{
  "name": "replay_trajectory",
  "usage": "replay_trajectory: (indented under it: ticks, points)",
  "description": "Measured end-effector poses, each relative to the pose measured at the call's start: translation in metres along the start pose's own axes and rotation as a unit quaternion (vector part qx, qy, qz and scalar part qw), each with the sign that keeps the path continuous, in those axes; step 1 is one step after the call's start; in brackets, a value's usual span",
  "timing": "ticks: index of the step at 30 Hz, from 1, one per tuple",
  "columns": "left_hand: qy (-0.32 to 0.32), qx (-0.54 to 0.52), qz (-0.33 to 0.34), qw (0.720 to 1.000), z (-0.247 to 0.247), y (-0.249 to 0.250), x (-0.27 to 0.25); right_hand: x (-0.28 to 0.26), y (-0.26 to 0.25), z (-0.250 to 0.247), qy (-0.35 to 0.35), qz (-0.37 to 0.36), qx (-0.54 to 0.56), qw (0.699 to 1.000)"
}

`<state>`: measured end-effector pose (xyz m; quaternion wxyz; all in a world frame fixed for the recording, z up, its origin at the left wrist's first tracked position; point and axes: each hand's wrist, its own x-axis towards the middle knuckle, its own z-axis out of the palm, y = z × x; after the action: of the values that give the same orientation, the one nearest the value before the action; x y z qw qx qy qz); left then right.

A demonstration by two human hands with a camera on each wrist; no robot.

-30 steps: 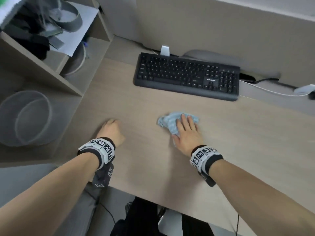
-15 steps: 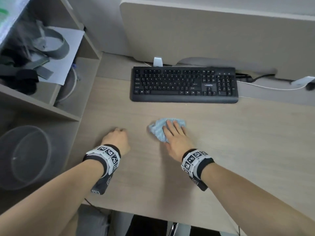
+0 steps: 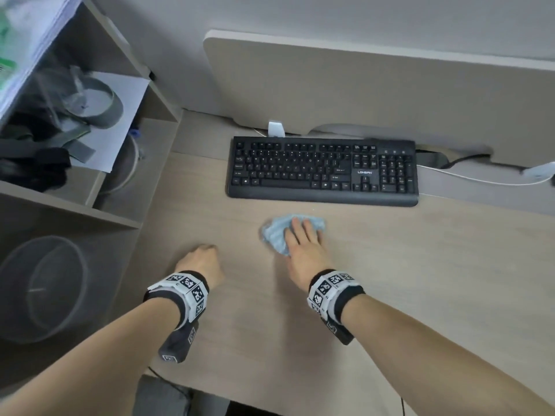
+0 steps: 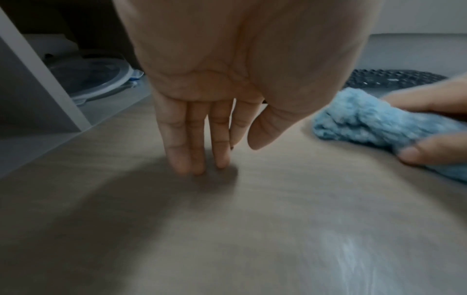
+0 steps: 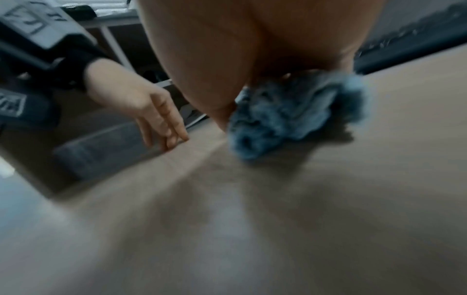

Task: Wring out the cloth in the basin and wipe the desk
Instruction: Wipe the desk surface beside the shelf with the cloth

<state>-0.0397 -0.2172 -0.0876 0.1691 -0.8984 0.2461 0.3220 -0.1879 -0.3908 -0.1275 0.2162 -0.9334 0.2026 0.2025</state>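
Note:
A crumpled light-blue cloth lies on the pale wooden desk, just in front of the keyboard. My right hand presses on it with straight fingers, and the thumb lies against its near side. My left hand stands to the left of the cloth and holds nothing; its straight fingertips touch the desk. The clear round basin sits in the low shelf compartment at the far left.
A black keyboard lies behind the cloth, before a beige partition. A white cable runs off to its right. A shelf unit with papers and a round lidded container borders the desk's left side. The desk's front edge runs under my forearms.
My right hand has slid the cloth away from me, closer to the keyboard and a little left. The left hand has stayed put. The head view has tilted up.

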Motion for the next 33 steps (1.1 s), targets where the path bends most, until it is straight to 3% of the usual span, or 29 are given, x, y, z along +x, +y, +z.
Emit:
replay_trajectory:
  ticks: [3,7,9,16,19,23,26,33]
  points:
    - [-0.026,-0.008,-0.027,0.999,-0.008,0.004,0.006,-0.008,0.014,0.0,0.01,-0.059,-0.024,0.998]
    - [-0.044,-0.065,-0.051,0.996,-0.027,0.001,0.023,-0.013,0.062,-0.027,0.04,0.077,0.016,0.996]
    - [-0.039,-0.107,-0.056,0.992,-0.037,-0.002,0.034,-0.012,0.066,-0.039,0.038,0.099,0.011,0.994]
    - [0.048,-0.245,-0.054,0.967,-0.068,0.009,0.081,-0.037,0.032,-0.025,-0.054,-0.107,-0.058,0.991]
    - [0.066,-0.289,-0.042,0.954,-0.076,0.011,0.1,-0.033,0.034,-0.039,-0.066,-0.047,0.019,0.997]
    - [0.084,-0.33,-0.038,0.939,-0.083,0.01,0.119,0.005,0.048,-0.07,0.03,0.056,0.154,0.986]
    - [0.071,-0.346,-0.032,0.935,-0.082,0.005,0.128,0.027,0.055,-0.076,0.011,0.079,0.116,0.99]
    - [0.064,-0.351,-0.018,0.934,-0.076,-0.001,0.135,0.021,0.055,-0.057,0.005,0.018,0.006,1.0]
